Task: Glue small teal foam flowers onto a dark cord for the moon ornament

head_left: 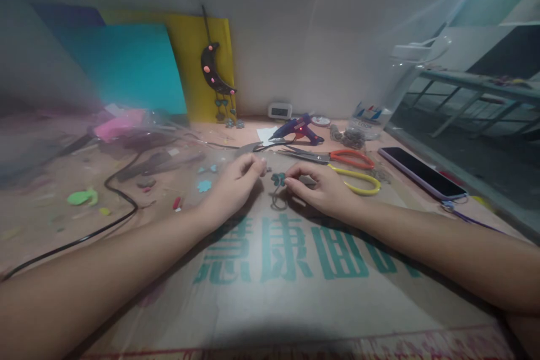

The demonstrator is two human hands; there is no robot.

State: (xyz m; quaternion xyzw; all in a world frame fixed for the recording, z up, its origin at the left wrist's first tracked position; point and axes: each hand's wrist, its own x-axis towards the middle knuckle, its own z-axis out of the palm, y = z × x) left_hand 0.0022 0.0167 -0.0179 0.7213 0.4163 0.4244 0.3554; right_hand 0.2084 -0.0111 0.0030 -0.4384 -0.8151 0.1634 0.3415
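Both my hands rest on a cardboard sheet (278,292) with green printed characters. My left hand (236,180) has its fingers curled, tips pinched near a thin dark cord. My right hand (320,185) pinches a small teal flower piece (277,179) on a dark cord loop (276,202) lying between the hands. What the left fingertips hold is too small to make out.
Beyond the hands lie yellow-handled scissors (358,180), orange-handled scissors (346,156) and a blue glue gun (297,128). A phone (422,173) lies right. A black cable (109,191), foam scraps and coloured sheets sit left. A moon ornament (213,70) hangs on the wall.
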